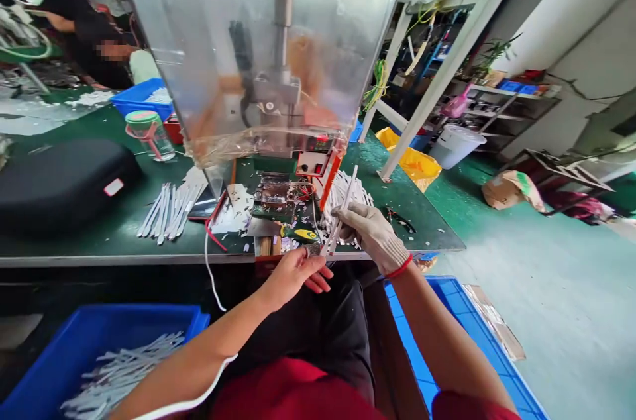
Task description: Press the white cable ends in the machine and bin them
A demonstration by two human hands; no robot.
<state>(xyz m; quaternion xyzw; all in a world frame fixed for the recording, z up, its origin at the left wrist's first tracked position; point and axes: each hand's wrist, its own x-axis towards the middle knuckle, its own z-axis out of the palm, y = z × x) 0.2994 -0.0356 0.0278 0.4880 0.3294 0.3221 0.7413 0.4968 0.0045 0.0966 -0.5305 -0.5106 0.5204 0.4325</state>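
My right hand (371, 232), in a pale work glove with a red cuff, grips a thin white strip (349, 189) that points up and away. My bare left hand (298, 269) pinches the strip's lower end between thumb and forefinger, its other fingers stretched out below. Something dark and grey covers a fingertip of that hand. Just beyond my hands lies a yellow-and-green handled tool (301, 234) among white scraps. A heap of white strips (342, 191) lies behind my right hand, beside the machine (281, 99) with its clear plastic shield. The machine's base (275, 191) is littered with scraps.
More strips (171, 211) lie on the green table (119, 244) at left, near a black case (67, 181) and a jar (152, 135). Pliers (400, 220) lie at right. Blue bins (134, 315) flank my legs. A co-worker (82, 29) is at far left.
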